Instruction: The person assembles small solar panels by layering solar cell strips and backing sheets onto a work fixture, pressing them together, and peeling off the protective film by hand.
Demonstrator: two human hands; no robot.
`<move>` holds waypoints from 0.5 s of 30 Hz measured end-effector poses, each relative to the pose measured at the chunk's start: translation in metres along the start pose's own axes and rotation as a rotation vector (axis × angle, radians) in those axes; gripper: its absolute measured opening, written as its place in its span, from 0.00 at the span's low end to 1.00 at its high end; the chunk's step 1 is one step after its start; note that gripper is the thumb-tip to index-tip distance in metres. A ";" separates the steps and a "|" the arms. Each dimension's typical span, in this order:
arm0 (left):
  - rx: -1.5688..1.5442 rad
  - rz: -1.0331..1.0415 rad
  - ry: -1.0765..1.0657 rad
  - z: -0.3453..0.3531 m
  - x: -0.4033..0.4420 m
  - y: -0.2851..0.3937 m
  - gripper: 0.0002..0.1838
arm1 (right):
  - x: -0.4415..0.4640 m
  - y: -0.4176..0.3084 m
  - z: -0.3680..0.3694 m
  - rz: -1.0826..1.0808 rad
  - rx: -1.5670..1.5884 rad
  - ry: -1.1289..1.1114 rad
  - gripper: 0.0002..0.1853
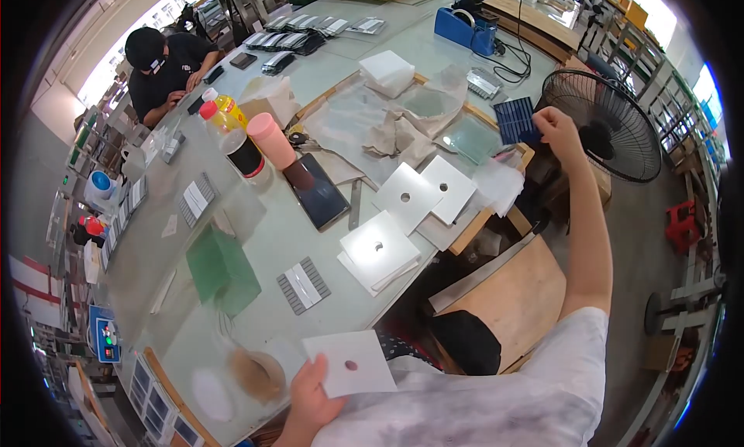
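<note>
My left hand (pixel 310 400), low in the view, grips the edge of a white square plate (pixel 368 369) with a round hole in its middle. At the upper right, my right hand (pixel 559 131) pinches a small dark blue solar panel (pixel 514 120) by its right side, above the table's edge. Close to that panel lie pale translucent sheets (pixel 471 139) and thin white sheets (pixel 500 185). Between my hands, more white plates with holes are laid out: a stack (pixel 373 242), a plate (pixel 403 203) and another overlapping it (pixel 457 185).
A fan (pixel 604 118) stands right of my right hand. On the table are a dark phone (pixel 316 187), a pink cup (pixel 270 137), bottles (pixel 242 154), a green sheet (pixel 221 269), a striped panel (pixel 304 286) and a blue tape dispenser (pixel 463 32). Another person (pixel 174 63) sits opposite.
</note>
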State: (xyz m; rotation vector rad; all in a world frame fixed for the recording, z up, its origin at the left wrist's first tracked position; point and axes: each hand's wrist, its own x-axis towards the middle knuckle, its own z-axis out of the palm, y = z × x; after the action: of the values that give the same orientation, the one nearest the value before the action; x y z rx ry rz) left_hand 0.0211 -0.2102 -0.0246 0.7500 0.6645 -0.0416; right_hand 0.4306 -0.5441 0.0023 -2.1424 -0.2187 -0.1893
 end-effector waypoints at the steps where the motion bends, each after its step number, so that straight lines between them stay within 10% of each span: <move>1: 0.073 0.039 0.014 0.007 0.009 -0.007 0.16 | 0.013 0.008 -0.009 0.000 -0.034 0.006 0.11; 8: 1.117 0.622 -0.067 0.015 0.067 -0.028 0.11 | 0.073 0.036 -0.037 0.057 -0.203 -0.014 0.10; 15: 0.974 0.742 0.080 0.003 0.085 -0.039 0.10 | 0.126 0.047 -0.026 0.126 -0.442 -0.261 0.11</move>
State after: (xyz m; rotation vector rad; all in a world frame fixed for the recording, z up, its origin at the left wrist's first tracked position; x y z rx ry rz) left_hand 0.0799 -0.2246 -0.0963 1.9103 0.3769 0.3717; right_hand 0.5631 -0.5810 0.0061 -2.6113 -0.2046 0.1308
